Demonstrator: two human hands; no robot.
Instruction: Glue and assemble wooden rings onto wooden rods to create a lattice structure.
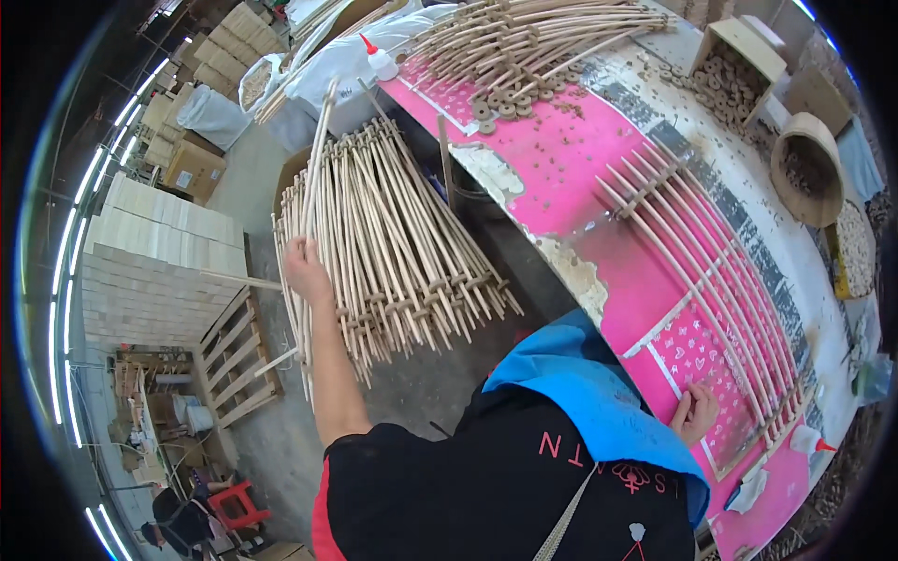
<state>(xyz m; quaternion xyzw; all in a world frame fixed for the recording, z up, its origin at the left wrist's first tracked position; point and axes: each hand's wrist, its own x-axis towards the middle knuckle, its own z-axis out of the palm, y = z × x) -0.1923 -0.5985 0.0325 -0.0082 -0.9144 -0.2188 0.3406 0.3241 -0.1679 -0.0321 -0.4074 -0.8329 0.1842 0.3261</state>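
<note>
- Beside the pink table (638, 292), the left hand (307, 267) reaches far out to a big pile of sticks (393, 210).
- Its fingers look curled around some pale sticks (321, 154) at the left edge of the pile. I cannot tell how many it has.
- The pale sticks stand up above the hand, a bit tilted. Lots of sticks in the pile have a little round piece of wood near the low end.
- The right hand (695, 411) is by the near edge of the table. Its fingers are bent. I cannot tell if they hold anything.
- Close to the right hand, a row of sticks (708, 297) lies side by side on the table. A brown bar (644, 194) goes across the far end, and a wooden rack (769, 432) is at the near end.
- A white bottle with a red tip (806, 439) lies just past the rack.
- I think the step now is handling sticks at the pile, with the left hand doing the work.
- The next move seems to need a snug grip and a slow, straight lift, so the other sticks do not catch or slide.
</note>
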